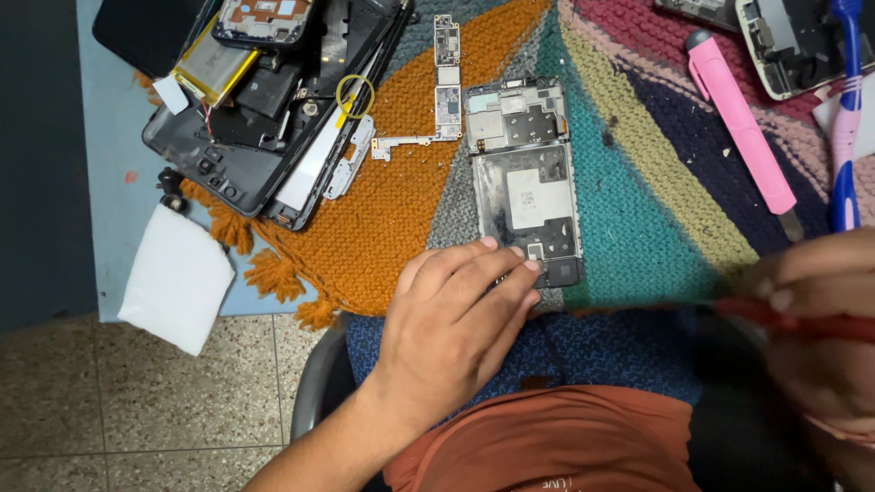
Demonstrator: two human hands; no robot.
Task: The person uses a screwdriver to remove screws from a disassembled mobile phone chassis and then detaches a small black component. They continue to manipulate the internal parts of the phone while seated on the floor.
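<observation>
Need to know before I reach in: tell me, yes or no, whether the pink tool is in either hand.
No. The pink tool lies on the knitted mat, apart from both hands; the right hand holds a blurred red tool.

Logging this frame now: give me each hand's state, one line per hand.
Left hand: open, fingertips resting on the bottom end of the opened phone frame.
Right hand: blurred, closed around a red tool.

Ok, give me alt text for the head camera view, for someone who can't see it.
A left hand rests its fingertips on the lower end of an opened phone frame lying on a colourful knitted mat, while the blurred right hand holds a red tool. Dismantled phone parts are piled at upper left.
</observation>
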